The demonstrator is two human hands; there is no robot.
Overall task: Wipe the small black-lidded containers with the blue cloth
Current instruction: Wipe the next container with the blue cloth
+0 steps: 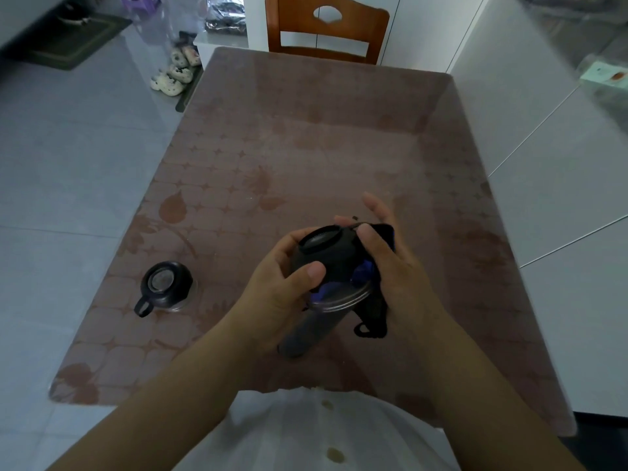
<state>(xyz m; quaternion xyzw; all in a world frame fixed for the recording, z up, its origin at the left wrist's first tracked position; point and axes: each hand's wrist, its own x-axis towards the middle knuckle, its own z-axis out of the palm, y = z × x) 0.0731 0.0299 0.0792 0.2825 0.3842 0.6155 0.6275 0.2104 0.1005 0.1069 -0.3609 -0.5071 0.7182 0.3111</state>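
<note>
My left hand [285, 287] grips a small container with a black lid [328, 253], held above the near middle of the table, its clear rim turned toward me. My right hand [390, 266] presses the dark blue cloth [365, 271] against the container's right side, and part of the cloth hangs below the palm. A second black-lidded container [168, 283] stands alone on the table to the left, with a loop strap at its lower left.
The table [306, 147] wears a brown patterned cover. A wooden chair [326, 28] stands at its far end. Slippers [175, 74] lie on the tiled floor at the far left. White cabinets [560, 198] run along the right.
</note>
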